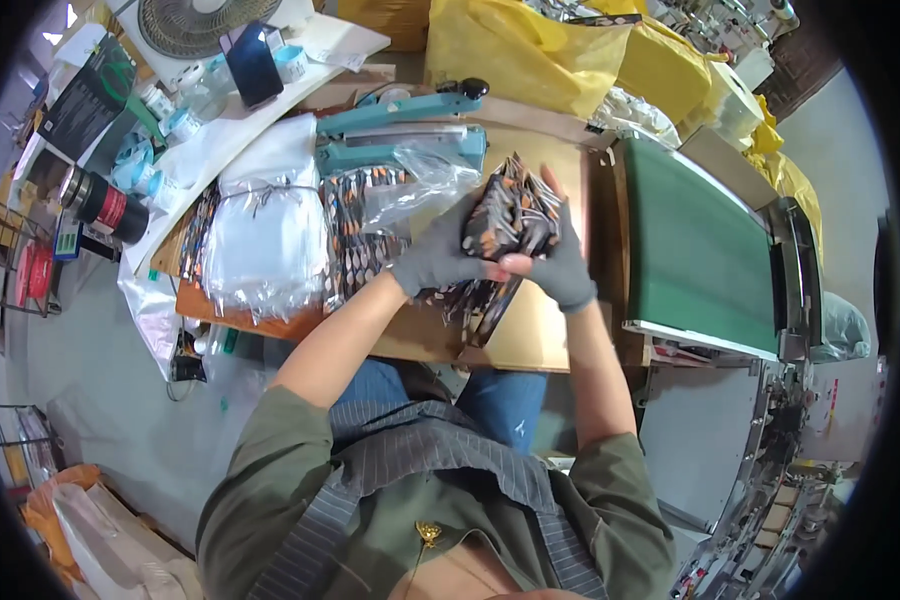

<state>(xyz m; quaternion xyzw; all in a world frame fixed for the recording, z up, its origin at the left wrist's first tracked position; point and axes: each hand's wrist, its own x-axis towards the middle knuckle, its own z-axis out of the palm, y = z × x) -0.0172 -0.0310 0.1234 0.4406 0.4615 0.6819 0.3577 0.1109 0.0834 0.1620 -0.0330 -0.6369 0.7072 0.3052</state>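
Both my hands wear grey gloves that leave the fingertips bare. Between them, over the work table, they clasp a bundle of slim dark pieces with orange and pale tips (512,215); their exact kind I cannot make out. My left hand (438,252) closes around its left and lower side, and my right hand (567,262) wraps its right side. The thumbs almost meet at the near end. More such dark pieces (355,235) lie in rows to the left, partly under a crumpled clear plastic bag (425,188). Others lie just below my hands.
A stack of clear bags (270,245), tied with a dark cord, lies at the left. Behind it stands a teal impulse sealer (395,118). To the right is a green conveyor belt (695,240). A phone (253,65), a fan (205,22) and a dark flask (105,205) occupy the left shelf.
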